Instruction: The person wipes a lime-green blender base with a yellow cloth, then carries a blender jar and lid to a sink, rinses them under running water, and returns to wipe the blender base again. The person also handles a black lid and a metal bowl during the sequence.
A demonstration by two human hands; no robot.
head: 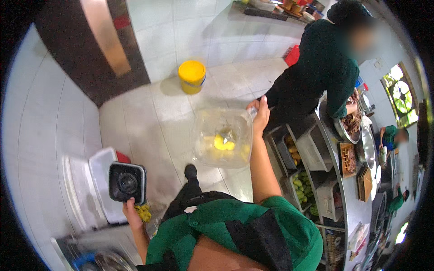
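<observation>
My right hand [261, 113] grips the top corner of a clear, square-mouthed blender jar [203, 128], probably at its handle. I look down into the jar; bright yellow matter [223, 143] lies around the metal blade at its bottom. Over at the left, my left hand [131, 211] has its fingers on the near edge of a black square lid [117, 183], which has a round clear cap in its centre. A crumpled yellow cloth or scrubber [144, 212] shows right beside that hand; whether the hand holds it too, I cannot tell.
A lidded yellow bucket [192, 79] stands on the tiled floor. Beyond the lid is a white bin [101, 166]. A sink [101, 250] lies at lower left. On the right, a co-worker [315, 64] leans over a steel counter [352, 210] above shelves holding green produce [300, 189].
</observation>
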